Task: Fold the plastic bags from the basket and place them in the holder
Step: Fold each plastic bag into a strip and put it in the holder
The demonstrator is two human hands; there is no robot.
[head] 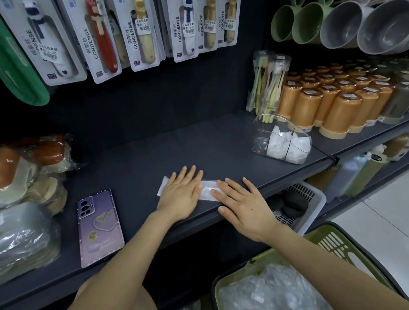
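**Pressing a folded bag flat on the shelf**

At frame centre, the left hand (180,194) and right hand (243,204), fingers straight and spread, are pressing a folded plastic bag (207,190) flat on the dark shelf (151,155). The clear holder (260,141) is standing centre right. The green basket (333,242) is sitting lower right.

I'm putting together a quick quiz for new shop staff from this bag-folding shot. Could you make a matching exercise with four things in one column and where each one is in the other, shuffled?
Things
1. plastic bag
2. phone
3. holder
4. green basket

Places
A. lower right, in front of the shelf, crumpled bags inside
B. flat on the shelf under the left hand and right hand
C. lying on the shelf, left of both hands
D. back right of the shelf, white folded bags inside

Pairs: 1-B, 2-C, 3-D, 4-A
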